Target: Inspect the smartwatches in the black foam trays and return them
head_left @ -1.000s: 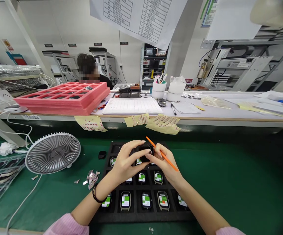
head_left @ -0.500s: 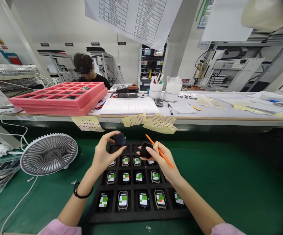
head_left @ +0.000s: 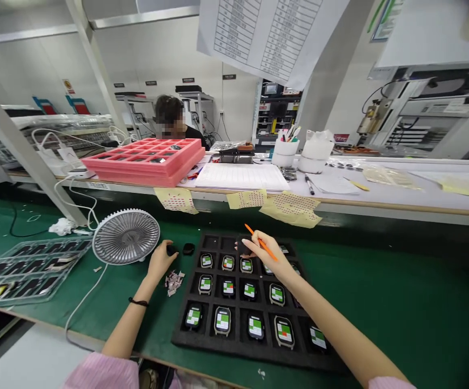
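Note:
My left hand (head_left: 161,261) is closed on a small dark watch case (head_left: 172,250), partly hidden by the fingers, low over the green mat by the fan. Just right of it lies another black watch case (head_left: 188,249). Between the fingers of my right hand (head_left: 269,254) are a dark watch (head_left: 243,246) and a slim orange stick (head_left: 262,242) that slants up to the left. Below that hand is a black foam tray (head_left: 214,346), its pockets holding several watches (head_left: 255,326) with lit green-and-white screens. Some pockets are covered by my right hand and forearm.
A grey fan (head_left: 127,237) stands left of my left hand, its cable (head_left: 81,302) trailing forward. Clear plastic trays (head_left: 32,270) lie farther left. Small scraps (head_left: 174,283) sit beside the foam tray. A shelf edge (head_left: 340,208) runs behind, carrying pink foam trays (head_left: 145,167). A person (head_left: 172,119) sits beyond.
My left hand has moved left and down to the mat with the dark watch case, away from the right hand. My right hand still holds its watch and stick. The view has swung left.

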Motion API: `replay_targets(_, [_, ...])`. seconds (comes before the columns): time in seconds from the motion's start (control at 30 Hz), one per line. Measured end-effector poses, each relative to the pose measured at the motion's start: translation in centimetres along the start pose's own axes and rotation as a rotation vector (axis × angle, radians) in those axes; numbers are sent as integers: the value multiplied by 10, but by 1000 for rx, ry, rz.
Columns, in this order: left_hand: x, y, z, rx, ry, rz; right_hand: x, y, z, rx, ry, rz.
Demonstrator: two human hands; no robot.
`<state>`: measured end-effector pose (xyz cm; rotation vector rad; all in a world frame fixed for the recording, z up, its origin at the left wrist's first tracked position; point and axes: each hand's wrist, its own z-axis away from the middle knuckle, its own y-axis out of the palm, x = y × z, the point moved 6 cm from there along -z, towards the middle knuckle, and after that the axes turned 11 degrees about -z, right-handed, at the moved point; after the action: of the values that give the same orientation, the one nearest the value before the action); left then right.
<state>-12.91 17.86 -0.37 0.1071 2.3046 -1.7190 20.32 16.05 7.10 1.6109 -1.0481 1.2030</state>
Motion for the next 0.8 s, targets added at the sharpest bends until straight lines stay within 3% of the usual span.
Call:
replay_targets(0.1, [2,4,1,6,-10,-24,-33,18,-42,42,34,144])
replay_targets(0.23, [-11,-1,6,-18,40,-39,-75,54,-87,55,110,231])
replay_targets(0.33, [-26,-13,11,-31,131,-26,-98,77,-102,60,184,315])
replay_targets(0.43, [-39,-26,15,-36,203,-15,-107,82,-102,63,221,412])
replay_targets(0.57, [-62,-31,17,4,306,11,-91,51,-94,41,179,569])
replay_targets(0.7, [-102,-18,14,95,443,50,-61,-13,-74,-40,136,772])
replay_targets(0.8, [-148,-4,10,156,549,56,-42,-63,-54,-149,166,942])
